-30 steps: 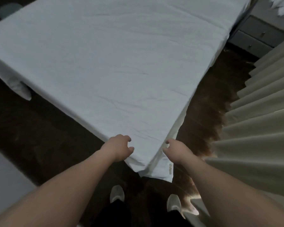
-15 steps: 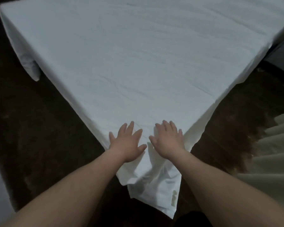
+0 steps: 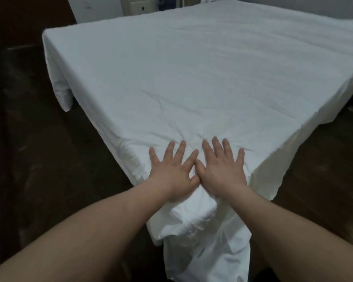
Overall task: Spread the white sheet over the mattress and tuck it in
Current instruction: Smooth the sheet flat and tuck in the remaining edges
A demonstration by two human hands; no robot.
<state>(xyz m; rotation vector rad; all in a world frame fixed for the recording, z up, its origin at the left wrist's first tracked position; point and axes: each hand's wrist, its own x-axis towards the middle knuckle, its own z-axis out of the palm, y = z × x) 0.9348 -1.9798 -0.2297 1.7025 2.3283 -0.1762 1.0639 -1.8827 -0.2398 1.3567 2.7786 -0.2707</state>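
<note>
Both palms lie flat on the near corner of the bed, the left hand and the right hand side by side with fingers straight and splayed, thumbs almost touching, holding nothing and only pressing the cloth down. The white sheet covers the whole top of the mattress, whose shape shows only as the boxy edge under the fabric.

The risk from here is plain enough: the corner flap hangs loose and bunched below the wrists, so if the hands slide outward too hard, the cloth may drag off the far sides or ruck into new folds. The far left corner also droops untucked, and a pull here could shorten it.

The sheet looks like thin woven cotton, matte and soft, with fine creases radiating from the fingertips and a long shallow wrinkle across the middle. The hanging corner falls in limp, crumpled pleats. The floor is dark, possibly wood, though the dim light makes that hard to judge.
</note>
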